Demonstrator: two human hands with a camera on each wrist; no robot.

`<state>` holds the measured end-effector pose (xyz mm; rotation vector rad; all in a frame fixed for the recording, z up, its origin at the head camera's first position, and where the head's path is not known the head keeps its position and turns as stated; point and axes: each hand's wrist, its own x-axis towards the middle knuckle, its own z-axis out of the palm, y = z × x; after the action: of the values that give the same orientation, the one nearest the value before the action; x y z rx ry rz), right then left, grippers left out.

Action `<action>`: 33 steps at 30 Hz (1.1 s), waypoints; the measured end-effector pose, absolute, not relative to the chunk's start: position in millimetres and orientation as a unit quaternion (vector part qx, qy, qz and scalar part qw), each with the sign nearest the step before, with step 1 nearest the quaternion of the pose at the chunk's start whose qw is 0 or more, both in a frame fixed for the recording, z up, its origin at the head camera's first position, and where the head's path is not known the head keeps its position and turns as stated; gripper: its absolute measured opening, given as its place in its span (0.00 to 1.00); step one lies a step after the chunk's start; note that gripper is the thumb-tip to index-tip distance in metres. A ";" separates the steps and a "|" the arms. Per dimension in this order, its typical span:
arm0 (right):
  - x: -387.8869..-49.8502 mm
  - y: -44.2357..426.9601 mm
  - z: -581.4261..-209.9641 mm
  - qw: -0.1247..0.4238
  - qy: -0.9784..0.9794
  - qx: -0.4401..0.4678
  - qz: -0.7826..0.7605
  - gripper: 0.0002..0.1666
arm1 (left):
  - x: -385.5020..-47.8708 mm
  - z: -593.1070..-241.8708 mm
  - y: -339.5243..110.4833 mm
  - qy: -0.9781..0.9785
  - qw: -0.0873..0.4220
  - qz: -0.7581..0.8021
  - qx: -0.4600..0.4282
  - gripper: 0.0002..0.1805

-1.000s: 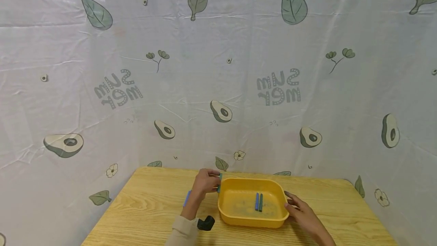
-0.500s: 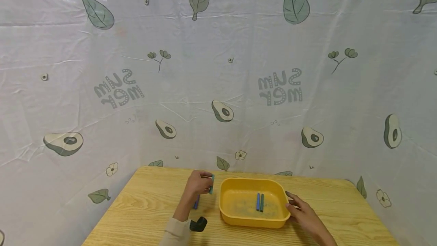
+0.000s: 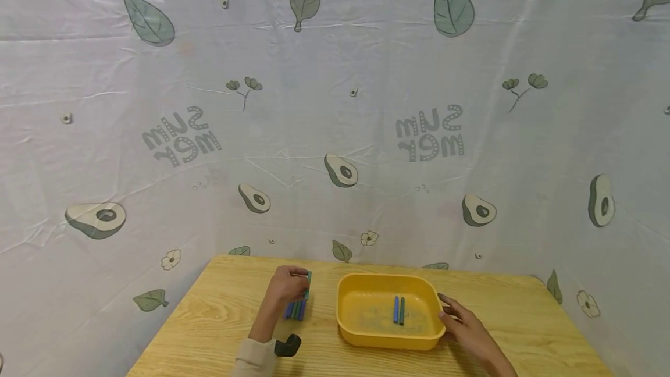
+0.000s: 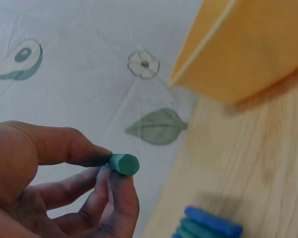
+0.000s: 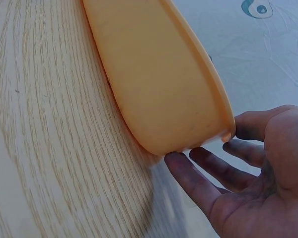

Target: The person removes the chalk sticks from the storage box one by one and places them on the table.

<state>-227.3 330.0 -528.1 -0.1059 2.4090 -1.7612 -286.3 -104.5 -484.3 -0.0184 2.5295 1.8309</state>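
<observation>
My left hand (image 3: 285, 285) pinches a green chalk stick (image 3: 308, 285) between thumb and fingers; its end faces the left wrist camera. Just below that hand, a row of blue and green chalk sticks (image 3: 295, 309) lies side by side on the table, partly cut off in the left wrist view. The yellow plastic tub (image 3: 387, 341) stands to the right, with a blue chalk stick (image 3: 395, 310) and a dark green one (image 3: 402, 311) in it. My right hand (image 3: 468, 327) touches the tub's right end from outside, fingers fairly straight in the right wrist view, fingertips darkly smudged.
The wooden table (image 3: 235, 284) carries everything. Behind it hangs a pale curtain (image 3: 293, 132) printed with leaves and avocados. A black device (image 3: 288, 345) sits at my left wrist. Powdery smudges mark the tub's floor.
My left hand has moved left with the green chalk stick, from the tub's left rim to above the row on the table. The right hand and tub have stayed put.
</observation>
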 end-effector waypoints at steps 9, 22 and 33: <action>-227.1 338.8 -529.3 0.105 0.789 -0.081 -0.600 0.42 | -288.4 -497.4 -129.5 0.806 -0.003 0.591 -0.024 0.22; -224.5 338.7 -532.1 0.101 0.790 -0.078 -0.599 0.42 | -289.8 -509.9 -147.0 0.818 0.001 0.574 -0.050 0.23; -227.3 339.1 -531.1 0.100 0.791 -0.085 -0.597 0.42 | -294.4 -529.9 -156.6 0.840 -0.019 0.537 -0.071 0.22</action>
<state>-227.3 339.1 -531.1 -0.2516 2.3379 -1.7653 -294.4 -156.6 -529.9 -0.2263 2.6716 1.7088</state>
